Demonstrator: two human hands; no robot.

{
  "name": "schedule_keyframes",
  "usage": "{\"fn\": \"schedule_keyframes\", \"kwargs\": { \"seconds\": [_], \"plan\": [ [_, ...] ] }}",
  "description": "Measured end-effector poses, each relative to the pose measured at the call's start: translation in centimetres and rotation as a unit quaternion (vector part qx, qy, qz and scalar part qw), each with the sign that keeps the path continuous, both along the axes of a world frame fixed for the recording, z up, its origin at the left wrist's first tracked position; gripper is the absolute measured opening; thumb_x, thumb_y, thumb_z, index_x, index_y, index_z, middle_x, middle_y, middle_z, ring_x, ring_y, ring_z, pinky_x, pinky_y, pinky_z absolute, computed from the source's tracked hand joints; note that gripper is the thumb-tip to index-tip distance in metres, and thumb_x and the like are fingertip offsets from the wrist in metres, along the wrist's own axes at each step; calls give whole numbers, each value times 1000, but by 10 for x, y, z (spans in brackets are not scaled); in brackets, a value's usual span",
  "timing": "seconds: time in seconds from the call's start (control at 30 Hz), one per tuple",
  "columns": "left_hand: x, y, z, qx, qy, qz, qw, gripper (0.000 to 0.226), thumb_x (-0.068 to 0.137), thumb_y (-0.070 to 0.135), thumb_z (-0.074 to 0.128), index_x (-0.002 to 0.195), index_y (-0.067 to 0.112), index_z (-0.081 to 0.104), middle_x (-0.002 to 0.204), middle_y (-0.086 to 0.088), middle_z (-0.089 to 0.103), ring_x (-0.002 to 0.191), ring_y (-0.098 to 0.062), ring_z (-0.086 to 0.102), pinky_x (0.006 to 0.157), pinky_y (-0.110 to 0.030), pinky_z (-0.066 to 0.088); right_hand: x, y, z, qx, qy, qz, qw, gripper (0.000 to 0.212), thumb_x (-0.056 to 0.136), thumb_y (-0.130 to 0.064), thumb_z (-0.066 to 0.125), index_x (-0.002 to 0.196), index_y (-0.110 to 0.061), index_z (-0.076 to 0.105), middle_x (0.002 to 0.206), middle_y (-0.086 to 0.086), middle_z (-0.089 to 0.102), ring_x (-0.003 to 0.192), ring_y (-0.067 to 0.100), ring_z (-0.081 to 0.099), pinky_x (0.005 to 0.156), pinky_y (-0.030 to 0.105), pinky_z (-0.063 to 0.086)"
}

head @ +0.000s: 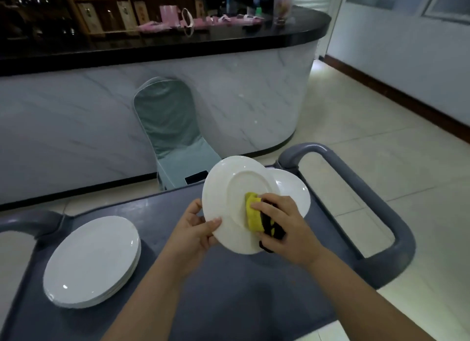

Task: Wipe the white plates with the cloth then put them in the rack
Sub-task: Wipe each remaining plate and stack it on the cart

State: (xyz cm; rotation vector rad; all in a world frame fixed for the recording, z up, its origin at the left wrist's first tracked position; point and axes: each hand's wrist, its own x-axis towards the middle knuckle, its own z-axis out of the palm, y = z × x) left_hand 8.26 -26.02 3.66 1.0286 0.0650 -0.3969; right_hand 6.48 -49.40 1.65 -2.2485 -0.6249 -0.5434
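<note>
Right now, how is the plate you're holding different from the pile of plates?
The held plate is tilted in the left hand; the pile lies flat on the cart. The right hand presses the yellow cloth on the held plate; nothing touches the pile. Both are white and round.

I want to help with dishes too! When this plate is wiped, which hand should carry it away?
Likely the left hand: it pinches the white plate by its rim. The right hand is busy holding the yellow cloth against the plate.
</note>
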Motion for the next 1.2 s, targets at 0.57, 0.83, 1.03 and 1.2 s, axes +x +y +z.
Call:
{"fn": "schedule_keyframes", "kwargs": {
  "seconds": [0.57,0.83,1.03,1.2],
  "plan": [
    [79,-130,-21,665,-520,-101,526,49,83,6,51,129,23,49,102,-2,63,91,-26,59,63,-31,32,-52,-63,-31,157,122,-342,918,54,81,-14,77,128,-28,54,122,-7,51,115,19,48,101,40,42],
    [71,-115,-72,615,-541,-174,547,36,78,-2,61,111,11,62,104,-11,60,91,-32,58,70,-33,39,-55,-54,-33,124,141,-350,918,56,81,-27,76,130,-38,52,124,-15,47,114,-2,38,98,20,34],
    [67,-107,-93,593,-530,-130,592,32,59,-3,84,85,15,78,78,-2,70,72,-30,61,60,-30,49,-57,-49,-34,74,150,-342,925,57,82,-32,74,134,-37,50,127,-18,43,114,2,36,102,26,36],
    [59,-100,-100,594,-516,-137,602,22,75,2,77,93,14,76,90,-7,69,82,-32,60,67,-35,50,-55,-39,-32,15,143,-341,929,56,81,-32,74,134,-29,54,131,-7,48,113,12,41,102,39,40]
  ]
}}
